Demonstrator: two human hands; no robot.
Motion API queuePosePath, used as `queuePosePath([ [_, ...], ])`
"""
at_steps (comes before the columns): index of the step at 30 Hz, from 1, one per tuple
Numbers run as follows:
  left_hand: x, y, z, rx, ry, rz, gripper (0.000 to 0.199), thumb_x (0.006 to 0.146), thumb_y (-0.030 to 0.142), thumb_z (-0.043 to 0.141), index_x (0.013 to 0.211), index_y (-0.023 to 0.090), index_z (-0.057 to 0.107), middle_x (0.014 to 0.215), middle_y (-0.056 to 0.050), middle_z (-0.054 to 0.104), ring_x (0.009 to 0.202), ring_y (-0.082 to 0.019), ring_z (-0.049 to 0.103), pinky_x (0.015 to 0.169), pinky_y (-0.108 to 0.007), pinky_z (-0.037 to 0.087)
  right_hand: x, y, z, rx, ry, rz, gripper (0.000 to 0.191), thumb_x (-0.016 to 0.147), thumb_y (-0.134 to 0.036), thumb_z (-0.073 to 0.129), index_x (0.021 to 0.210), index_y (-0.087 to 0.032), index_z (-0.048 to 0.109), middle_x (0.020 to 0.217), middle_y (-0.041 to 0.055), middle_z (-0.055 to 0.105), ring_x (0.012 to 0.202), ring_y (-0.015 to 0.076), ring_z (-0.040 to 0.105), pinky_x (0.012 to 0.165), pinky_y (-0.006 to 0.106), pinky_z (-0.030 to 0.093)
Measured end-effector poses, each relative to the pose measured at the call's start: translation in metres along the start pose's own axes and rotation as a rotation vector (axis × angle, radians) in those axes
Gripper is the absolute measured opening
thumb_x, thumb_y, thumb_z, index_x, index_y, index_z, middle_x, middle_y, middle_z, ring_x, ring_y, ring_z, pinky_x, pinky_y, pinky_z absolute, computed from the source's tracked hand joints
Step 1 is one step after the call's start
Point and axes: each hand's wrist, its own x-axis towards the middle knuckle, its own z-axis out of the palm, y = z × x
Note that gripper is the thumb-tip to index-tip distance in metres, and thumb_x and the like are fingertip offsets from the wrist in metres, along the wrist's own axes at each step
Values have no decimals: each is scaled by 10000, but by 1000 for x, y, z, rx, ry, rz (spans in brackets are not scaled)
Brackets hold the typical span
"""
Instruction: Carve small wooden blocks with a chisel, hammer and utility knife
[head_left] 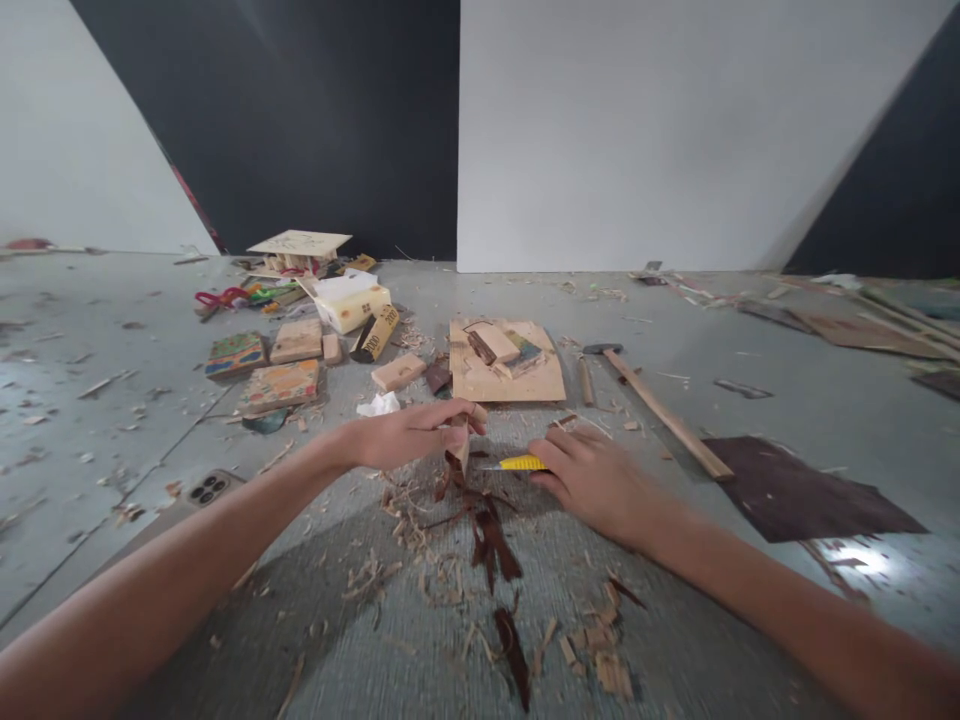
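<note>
The person's left grip [411, 437] pinched a small wooden piece [463, 450] near curled shavings [409, 512] on the floor [352, 640]. The right grip [589, 475] was wrapped around a yellow knife [523, 463], its blade [489, 467] pointing toward the wood. A hammer [660, 405] lay farther right.

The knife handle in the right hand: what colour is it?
Yellow. The knife handle shows best in the head view, poking out of the right hand.

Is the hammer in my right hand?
No, the right hand holds a yellow cutter, while the hammer lies apart from it, farther to the right.
</note>
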Motion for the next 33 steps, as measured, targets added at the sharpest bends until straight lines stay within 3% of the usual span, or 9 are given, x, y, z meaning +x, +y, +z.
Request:
queuePosePath([
  [5, 2, -1, -2, 18, -27, -35, 363, 978, 429, 301, 1247, 224, 432, 1211, -93, 524, 1049, -203, 520, 887, -328, 426, 5, -17, -7, -45, -152, 122, 110, 917, -278, 511, 900, -184, 566, 837, 56, 630, 752, 213, 591, 725, 350, 395],
  [11, 2, -5, -4, 37, -14, -25, 364, 976, 439, 295, 1240, 227, 428, 1232, -96, 508, 1099, -217, 498, 886, -328, 427, 4, -27, -11, -102, -156, 181, 133, 923, -295, 496, 972, -195, 570, 829, 74, 643, 725, 235, 617, 657, 344, 388],
  [19, 2, -2, -4, 35, -14, -20, 348, 978, 417, 303, 1226, 217, 442, 1200, -87, 519, 1069, -207, 509, 890, -323, 420, 2, -35, -12, -135, -237, 191, 158, 935, -296, 482, 992, -190, 584, 789, 83, 660, 677, 247, 629, 662, 373, 391],
  [22, 2, -2, -4, 23, -1, -40, 346, 975, 420, 311, 1208, 210, 456, 1183, -87, 530, 1039, -204, 524, 856, -315, 434, -1, -29, -17, -24, -255, 103, 131, 928, -304, 500, 978, -210, 577, 802, 51, 664, 715, 239, 626, 669, 363, 400],
  [26, 2, -1, -2, 16, 26, -63, 344, 968, 429, 332, 1180, 200, 477, 1142, -87, 549, 1044, -210, 522, 868, -331, 428, -3, -17, -26, 107, -191, 46, 89, 924, -272, 509, 916, -204, 565, 856, 40, 645, 810, 222, 599, 702, 338, 405],
  [29, 3, 1, 0, 19, 49, -98, 349, 960, 437, 346, 1160, 190, 491, 1121, -90, 558, 1030, -216, 527, 868, -347, 424, -2, -10, -27, 89, -79, 84, 91, 929, -247, 493, 923, -175, 549, 890, 58, 619, 822, 211, 574, 725, 333, 399],
  [33, 3, 4, 1, 35, 85, -96, 348, 955, 440, 352, 1142, 186, 500, 1095, -91, 580, 988, -216, 547, 835, -344, 429, -1, -12, -18, -3, -67, 133, 74, 921, -228, 505, 896, -169, 542, 868, 49, 615, 793, 211, 569, 734, 349, 380],
])
